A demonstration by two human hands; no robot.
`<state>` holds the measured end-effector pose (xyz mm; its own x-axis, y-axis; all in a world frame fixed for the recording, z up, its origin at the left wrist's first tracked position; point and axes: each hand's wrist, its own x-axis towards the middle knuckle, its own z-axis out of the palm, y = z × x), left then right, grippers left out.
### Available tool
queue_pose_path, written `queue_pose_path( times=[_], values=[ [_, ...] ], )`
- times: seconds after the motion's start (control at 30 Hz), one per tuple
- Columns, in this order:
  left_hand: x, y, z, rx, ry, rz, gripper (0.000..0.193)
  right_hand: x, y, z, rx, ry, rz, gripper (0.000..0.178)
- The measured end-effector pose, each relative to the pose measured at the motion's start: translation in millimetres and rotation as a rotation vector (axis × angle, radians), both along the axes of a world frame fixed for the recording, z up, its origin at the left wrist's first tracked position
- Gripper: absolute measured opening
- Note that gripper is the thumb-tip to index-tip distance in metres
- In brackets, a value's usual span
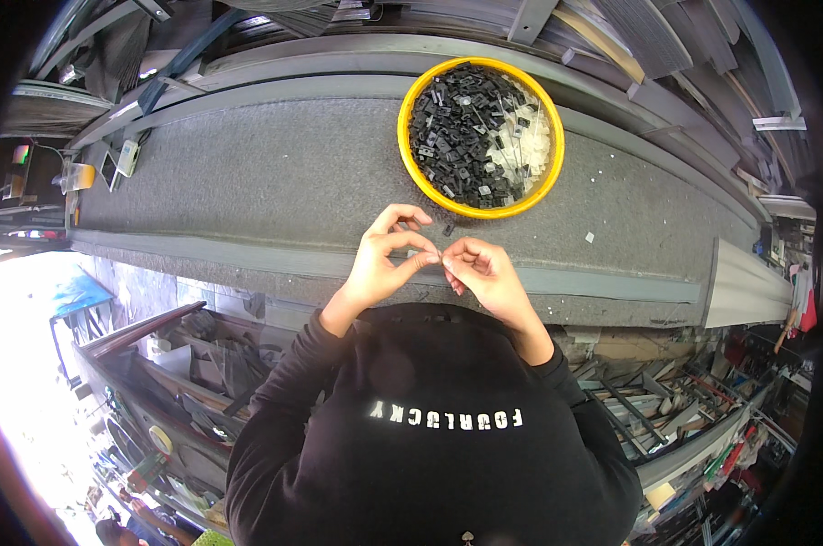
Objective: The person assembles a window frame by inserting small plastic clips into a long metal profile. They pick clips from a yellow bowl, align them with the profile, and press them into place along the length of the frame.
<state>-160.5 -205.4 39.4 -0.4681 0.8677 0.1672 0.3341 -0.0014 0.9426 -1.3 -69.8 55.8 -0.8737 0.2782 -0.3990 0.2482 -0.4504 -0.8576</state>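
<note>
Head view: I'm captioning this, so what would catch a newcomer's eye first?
Probably the yellow tub of black pieces and whitish pieces, towards the far side of the grey bench. Next come the left hand and right hand, close together just nearer than the tub.

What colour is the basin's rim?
Yellow; the rim shows best in the head view.

Between left fingers (419,240) and right fingers (463,247): contents too small to tell. Yellow basin (493,213): floor hidden under black pieces (457,127) and white pieces (533,146). Black sweatshirt (439,473): cut off at near edge. Near left: another person (159,521), cut off, details blurred.
</note>
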Motion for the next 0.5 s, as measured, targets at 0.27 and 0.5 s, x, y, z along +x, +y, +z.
queue_pose_path(
  times=[0.27,0.5],
  values=[
    [-3.2,-4.5,1.8,-0.077,0.073,0.206,0.009,1.4,-9.9,-10.3,0.182,0.026,-0.076,0.007],
    [3.6,-2.0,10.8,-0.104,0.088,0.218,0.006,2.3,-4.9,-2.6,0.359,-0.052,0.001,0.012]
  ],
)
